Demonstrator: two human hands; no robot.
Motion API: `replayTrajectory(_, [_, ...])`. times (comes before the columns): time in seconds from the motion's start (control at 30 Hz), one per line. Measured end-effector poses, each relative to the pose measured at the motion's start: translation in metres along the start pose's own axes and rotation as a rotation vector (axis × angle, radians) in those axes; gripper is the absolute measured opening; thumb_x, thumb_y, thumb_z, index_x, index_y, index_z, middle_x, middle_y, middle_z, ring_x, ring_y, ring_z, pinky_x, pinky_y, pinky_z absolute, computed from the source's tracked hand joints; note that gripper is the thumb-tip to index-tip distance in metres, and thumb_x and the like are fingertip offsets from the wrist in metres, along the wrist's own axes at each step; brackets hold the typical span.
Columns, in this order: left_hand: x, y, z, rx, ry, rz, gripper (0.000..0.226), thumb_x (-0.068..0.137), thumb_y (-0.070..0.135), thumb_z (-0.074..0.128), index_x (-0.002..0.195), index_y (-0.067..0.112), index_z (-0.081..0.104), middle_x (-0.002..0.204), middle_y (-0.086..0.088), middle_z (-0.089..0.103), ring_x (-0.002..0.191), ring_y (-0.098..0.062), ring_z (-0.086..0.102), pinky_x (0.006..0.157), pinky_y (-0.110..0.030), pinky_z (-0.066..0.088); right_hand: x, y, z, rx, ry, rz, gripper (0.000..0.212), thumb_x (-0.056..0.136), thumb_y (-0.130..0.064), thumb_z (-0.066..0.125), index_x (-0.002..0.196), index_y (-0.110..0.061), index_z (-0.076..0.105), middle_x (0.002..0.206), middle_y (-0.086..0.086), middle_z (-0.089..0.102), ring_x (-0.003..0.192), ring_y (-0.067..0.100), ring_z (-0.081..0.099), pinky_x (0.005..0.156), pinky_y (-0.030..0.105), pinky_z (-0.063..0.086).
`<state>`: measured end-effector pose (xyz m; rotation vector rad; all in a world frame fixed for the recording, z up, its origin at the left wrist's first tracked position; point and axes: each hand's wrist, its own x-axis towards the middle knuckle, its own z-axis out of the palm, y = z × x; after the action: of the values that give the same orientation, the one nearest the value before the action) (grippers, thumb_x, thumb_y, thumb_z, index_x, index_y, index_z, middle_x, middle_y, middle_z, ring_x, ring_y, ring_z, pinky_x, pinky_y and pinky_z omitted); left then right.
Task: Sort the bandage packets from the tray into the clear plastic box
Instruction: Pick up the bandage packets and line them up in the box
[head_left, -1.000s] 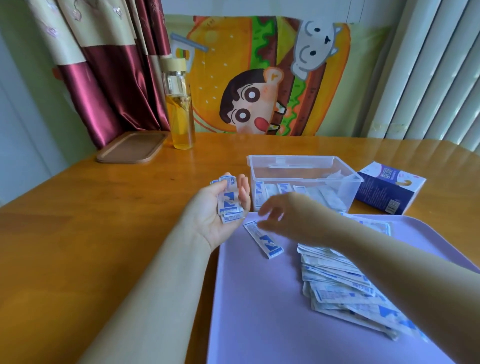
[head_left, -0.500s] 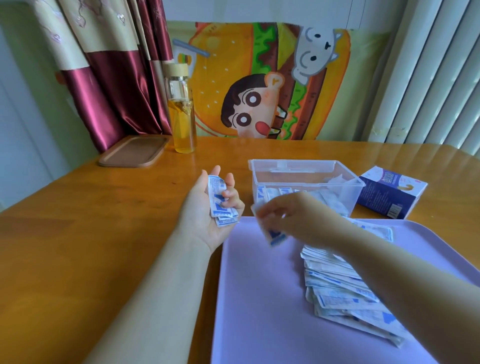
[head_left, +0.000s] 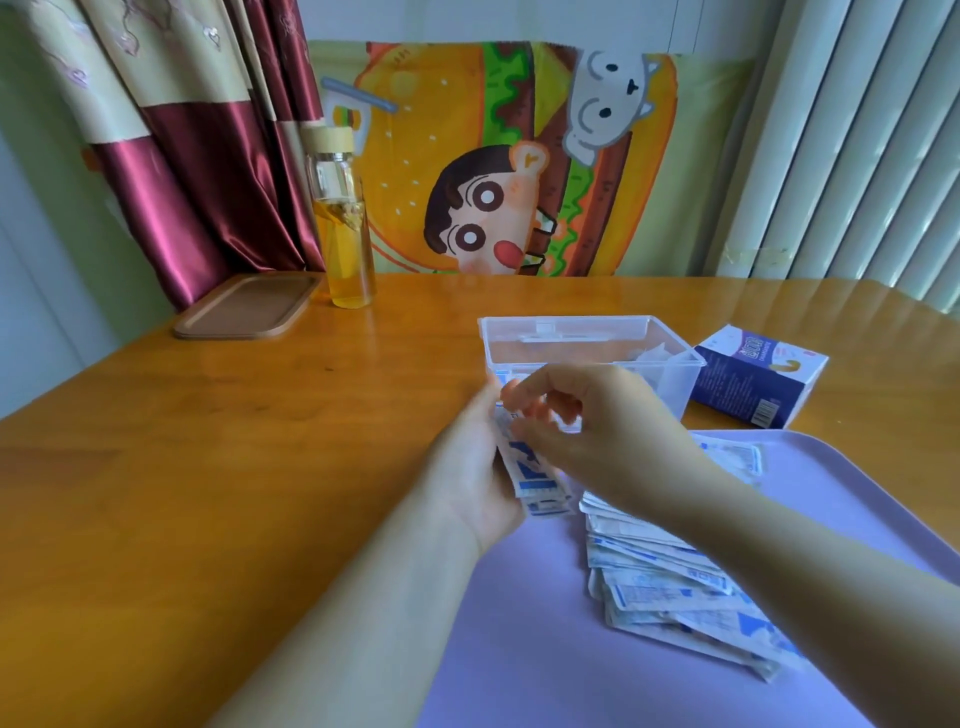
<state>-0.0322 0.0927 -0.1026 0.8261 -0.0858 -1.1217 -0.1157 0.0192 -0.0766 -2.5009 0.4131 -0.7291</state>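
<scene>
Head view: the left hand (head_left: 467, 467) has its fingers wrapped round a small stack of bandage packets (head_left: 535, 480). The right hand (head_left: 613, 426) meets it, its curled fingers (head_left: 519, 400) pinching the stack's top edge. Just beyond the fingers stands the clear plastic box (head_left: 571, 332). Nearer than the right fingers, under that wrist, a loose pile of packets (head_left: 670, 587) lies on the lilac tray (head_left: 519, 649). The tray and box sit on the wooden surface (head_left: 208, 467).
</scene>
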Motion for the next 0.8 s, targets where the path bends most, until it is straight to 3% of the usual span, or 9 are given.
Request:
replayTrajectory(0.07, [0.000,-0.002,0.000,-0.011,0.014,-0.011,0.019,0.096,0.028,0.051,0.098,0.012,0.061,0.073,-0.001,0.061,0.055,-0.010,0.060,0.052,-0.020,0.051,-0.004,0.000,-0.015,0.063,-0.061,-0.050,0.031,0.077,-0.027,0.072,0.106,-0.034,0.063,0.086,-0.012,0.052,0.077,-0.005,0.045,0.069,0.007,0.035])
replayTrajectory(0.13, [0.002,-0.002,-0.003,-0.002,0.016,-0.018,0.015,0.094,0.015,0.051,0.105,0.008,0.059,0.075,-0.006,0.058,0.057,-0.013,0.056,0.053,-0.021,0.050,-0.010,0.001,-0.023,0.004,-0.294,-0.096,0.084,0.065,-0.039,0.081,0.136,-0.042,0.036,0.123,-0.015,0.042,0.105,-0.009,0.036,0.086,0.002,0.029])
replayTrajectory(0.23, [0.002,-0.007,-0.002,0.133,-0.002,-0.023,0.033,0.086,0.016,0.052,0.117,0.004,0.056,0.097,-0.022,0.055,0.090,-0.031,0.053,0.083,-0.036,0.046,-0.020,0.005,-0.017,-0.283,-0.485,-0.155,0.130,0.057,-0.057,0.079,0.144,-0.042,-0.017,0.145,-0.020,0.016,0.132,0.002,0.013,0.107,0.014,0.018])
replayTrajectory(0.33, [0.000,-0.011,0.000,0.216,-0.044,-0.025,0.059,0.071,0.012,0.063,0.125,-0.008,0.050,0.124,-0.036,0.051,0.109,-0.043,0.055,0.091,-0.049,0.046,-0.020,0.010,-0.011,-0.290,-0.434,-0.151,0.133,0.059,-0.055,0.078,0.139,-0.042,-0.028,0.136,-0.016,0.028,0.129,0.006,0.017,0.105,0.018,0.021])
replayTrajectory(0.4, [0.002,-0.012,-0.003,0.277,-0.066,-0.004,0.047,0.074,0.005,0.060,0.118,-0.011,0.054,0.108,-0.032,0.057,0.094,-0.039,0.061,0.071,-0.041,0.055,-0.018,0.012,-0.015,-0.250,-0.405,-0.129,0.133,0.060,-0.051,0.079,0.137,-0.044,-0.028,0.131,-0.012,0.034,0.125,0.008,0.022,0.102,0.018,0.023])
replayTrajectory(0.5, [0.001,-0.015,-0.003,0.387,-0.163,0.009,0.014,0.085,0.000,0.048,0.095,0.000,0.058,0.080,-0.017,0.056,0.069,-0.025,0.059,0.054,-0.028,0.050,-0.019,0.015,-0.017,-0.257,-0.389,-0.135,0.132,0.061,-0.050,0.079,0.138,-0.044,-0.027,0.123,-0.010,0.035,0.119,0.010,0.028,0.098,0.018,0.026])
replayTrajectory(0.63, [-0.005,-0.016,0.003,0.490,-0.182,-0.016,0.024,0.091,0.001,0.043,0.072,0.008,0.056,0.062,-0.006,0.052,0.059,-0.015,0.053,0.055,-0.026,0.044,-0.019,0.021,-0.020,-0.312,-0.319,-0.197,0.131,0.060,-0.052,0.079,0.140,-0.043,-0.023,0.106,-0.016,0.021,0.100,0.006,0.028,0.080,0.011,0.023])
replayTrajectory(0.7, [-0.008,-0.017,0.005,0.488,-0.186,-0.008,0.026,0.094,0.003,0.043,0.070,0.010,0.052,0.056,-0.002,0.047,0.052,-0.012,0.046,0.047,-0.022,0.040,-0.021,0.023,-0.019,-0.352,-0.330,-0.241,0.131,0.058,-0.054,0.079,0.139,-0.043,-0.023,0.109,-0.018,0.017,0.104,0.004,0.028,0.082,0.009,0.021])
replayTrajectory(0.8, [-0.010,-0.014,0.006,0.486,-0.162,0.012,0.025,0.096,0.012,0.048,0.072,0.014,0.054,0.055,0.003,0.041,0.048,-0.008,0.033,0.044,-0.018,0.031,-0.023,0.027,-0.015,-0.145,-0.281,-0.257,0.108,0.062,-0.044,0.078,0.146,-0.043,0.009,0.117,-0.020,0.029,0.105,-0.005,0.038,0.086,0.005,0.031])
